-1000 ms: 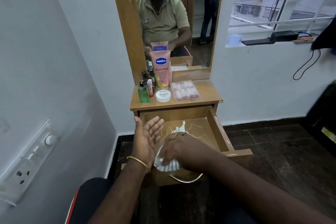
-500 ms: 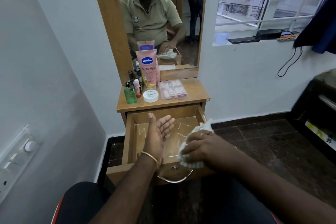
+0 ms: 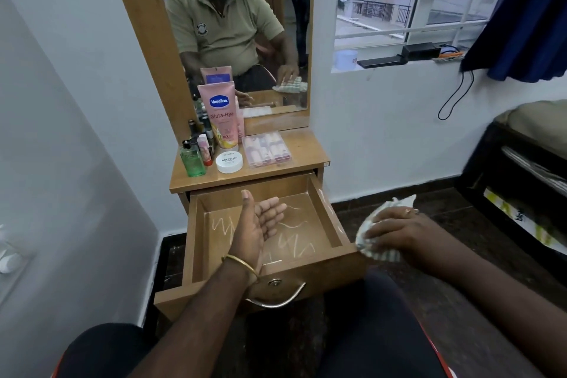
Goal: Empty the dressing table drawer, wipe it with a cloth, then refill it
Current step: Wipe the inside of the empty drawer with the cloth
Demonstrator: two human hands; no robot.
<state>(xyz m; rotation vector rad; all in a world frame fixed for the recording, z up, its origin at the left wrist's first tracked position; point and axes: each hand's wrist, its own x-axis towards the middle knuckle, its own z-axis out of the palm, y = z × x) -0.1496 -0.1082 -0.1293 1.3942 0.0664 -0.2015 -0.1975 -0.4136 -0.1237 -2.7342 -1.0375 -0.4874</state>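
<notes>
The wooden drawer (image 3: 319, 267) stands pulled out with nothing in it; white scribble marks show on its floor. My left hand (image 3: 257, 224) hovers over the drawer's middle, palm turned right and fingers straight. My right hand (image 3: 395, 232) grips a bunched white cloth (image 3: 372, 247) just outside the drawer's front right corner. On the dressing table top (image 3: 306, 149) stand a pink Vaseline tube (image 3: 221, 115), a green bottle (image 3: 192, 159), a white nail polish remover jar (image 3: 229, 162), a clear case of nails (image 3: 266, 149) and several small bottles (image 3: 202, 135).
A mirror (image 3: 245, 24) rises behind the table top. A white wall with a switch panel (image 3: 9, 258) is close on the left. A dark shelf unit (image 3: 521, 181) stands at the right, under a window (image 3: 414, 0) with a blue curtain (image 3: 534, 9).
My right hand has carried the cloth out of the drawer to the right, past its front right corner. My left hand stays open over the drawer.
</notes>
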